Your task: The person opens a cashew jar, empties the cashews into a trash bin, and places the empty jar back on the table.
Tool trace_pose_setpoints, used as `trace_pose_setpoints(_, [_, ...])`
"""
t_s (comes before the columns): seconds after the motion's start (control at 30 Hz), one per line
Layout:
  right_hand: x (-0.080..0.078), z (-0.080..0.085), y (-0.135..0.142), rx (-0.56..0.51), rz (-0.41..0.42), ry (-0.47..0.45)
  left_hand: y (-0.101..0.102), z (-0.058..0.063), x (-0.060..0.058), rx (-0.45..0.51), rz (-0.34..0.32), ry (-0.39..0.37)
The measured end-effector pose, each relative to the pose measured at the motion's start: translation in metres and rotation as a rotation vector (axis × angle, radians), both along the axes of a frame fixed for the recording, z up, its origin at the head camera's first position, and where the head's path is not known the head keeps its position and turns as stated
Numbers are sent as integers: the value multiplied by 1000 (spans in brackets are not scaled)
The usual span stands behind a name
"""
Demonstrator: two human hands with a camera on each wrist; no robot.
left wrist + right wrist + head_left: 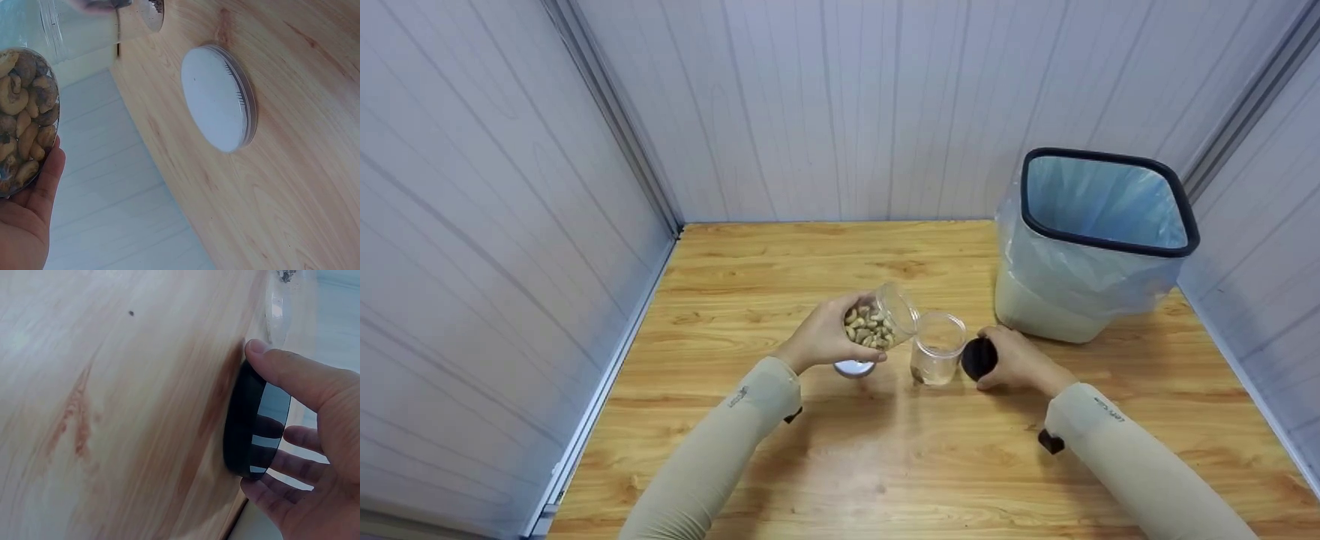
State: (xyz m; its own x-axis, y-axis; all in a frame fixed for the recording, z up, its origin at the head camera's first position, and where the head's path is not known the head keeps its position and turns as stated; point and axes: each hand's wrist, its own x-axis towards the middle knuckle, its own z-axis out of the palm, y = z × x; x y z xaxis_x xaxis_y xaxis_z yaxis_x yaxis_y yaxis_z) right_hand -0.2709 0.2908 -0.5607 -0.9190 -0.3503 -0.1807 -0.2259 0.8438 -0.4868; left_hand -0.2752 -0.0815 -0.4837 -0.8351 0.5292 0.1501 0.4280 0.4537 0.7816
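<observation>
My left hand (829, 334) grips a clear jar (896, 306) holding cashews and other nuts (25, 115). This jar is tilted, its mouth to the right, beside the rim of a second clear jar (939, 341). That second jar stands upright on the table, with a few dark bits at its bottom. To its right, my right hand (1020, 361) holds a round black lid (244, 419), thumb on one side and fingers on the other. A white lid (216, 98) with a clear rim lies on the table below my left hand.
A trash bin (1046, 304) with a black rim and a clear liner stands at the back right, behind my right hand. The wooden table (765, 270) is bordered by pale panel walls (780, 112) at the back and sides.
</observation>
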Motion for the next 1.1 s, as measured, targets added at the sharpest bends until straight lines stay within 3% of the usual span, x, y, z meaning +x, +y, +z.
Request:
trace_pose_setpoints(0.67, [4,-2,-1,-20,10,46,-1,2,1,-8,17,-11])
trace_pose_setpoints(1.1, [3,10,1,-38,-19,-33,-2,1,1,5,7,-10])
